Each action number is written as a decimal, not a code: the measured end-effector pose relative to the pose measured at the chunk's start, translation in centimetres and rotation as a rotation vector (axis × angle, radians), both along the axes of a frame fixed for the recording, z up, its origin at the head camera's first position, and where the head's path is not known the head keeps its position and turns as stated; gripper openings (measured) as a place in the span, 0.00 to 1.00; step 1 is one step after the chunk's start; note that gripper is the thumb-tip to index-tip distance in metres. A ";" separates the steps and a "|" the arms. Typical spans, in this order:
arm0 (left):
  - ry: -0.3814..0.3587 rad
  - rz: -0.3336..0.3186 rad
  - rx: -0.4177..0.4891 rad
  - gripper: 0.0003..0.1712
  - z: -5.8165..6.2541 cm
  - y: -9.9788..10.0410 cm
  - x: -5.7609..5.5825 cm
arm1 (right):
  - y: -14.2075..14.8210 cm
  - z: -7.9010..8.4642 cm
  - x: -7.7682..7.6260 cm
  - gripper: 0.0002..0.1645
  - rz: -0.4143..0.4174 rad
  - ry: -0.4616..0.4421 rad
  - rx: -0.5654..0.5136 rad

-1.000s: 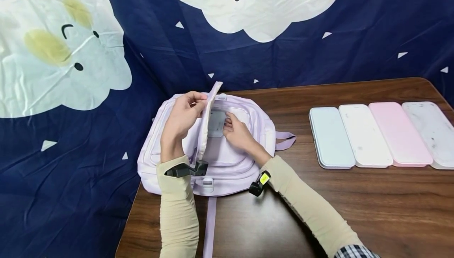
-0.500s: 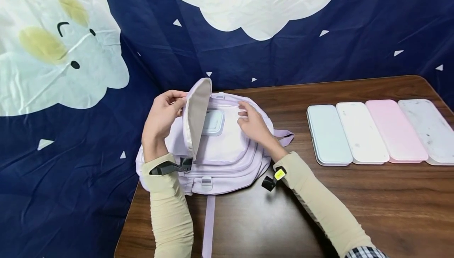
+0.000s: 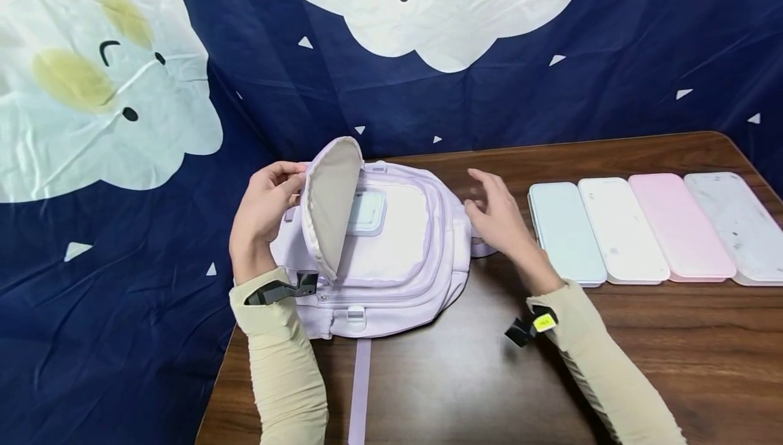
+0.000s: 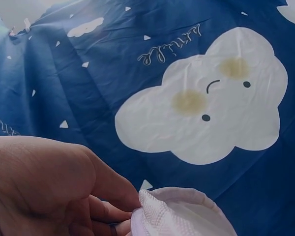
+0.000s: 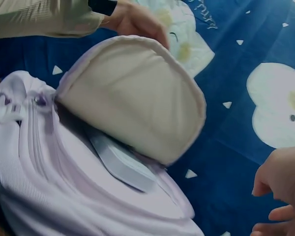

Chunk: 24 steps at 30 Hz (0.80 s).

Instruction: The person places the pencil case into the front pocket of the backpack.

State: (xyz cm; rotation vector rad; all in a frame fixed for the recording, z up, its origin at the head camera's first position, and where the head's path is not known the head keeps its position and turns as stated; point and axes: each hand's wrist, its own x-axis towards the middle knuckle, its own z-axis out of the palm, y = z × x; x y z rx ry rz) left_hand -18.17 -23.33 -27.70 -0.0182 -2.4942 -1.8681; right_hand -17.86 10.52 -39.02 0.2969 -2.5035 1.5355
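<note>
A lilac backpack lies on the table with its front pocket flap raised. My left hand pinches the flap's edge between thumb and fingers; the left wrist view shows the thumb at the edge of the flap fabric. From under the flap a pale blue case sticks partly out, its other end hidden. My right hand hovers with nothing in it, fingers loosely bent, between the backpack and a row of flat cases. Nearest to it in that row is a light blue case.
Beside the light blue case stand a white case, a pink case and a greyish white marked case. A lilac strap runs toward the table's front. Behind hangs a navy cloth with clouds.
My right hand has left the case in the pocket and moved right, past the backpack's side. My left hand has pulled the flap further left and open.
</note>
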 end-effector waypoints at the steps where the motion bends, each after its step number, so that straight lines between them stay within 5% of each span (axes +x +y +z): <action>1: 0.002 0.002 -0.006 0.07 0.0 -0.1 0.0 | 0.7 -0.1 0.3 0.34 -0.015 -0.003 0.024; 13: 0.014 0.021 0.032 0.04 -0.4 -1.5 0.4 | 7.5 -1.3 4.1 0.45 -0.163 -0.120 0.308; 24: 0.012 0.017 0.059 0.04 -0.7 -1.7 0.2 | 10.2 -3.9 6.3 0.53 -0.282 -0.236 0.508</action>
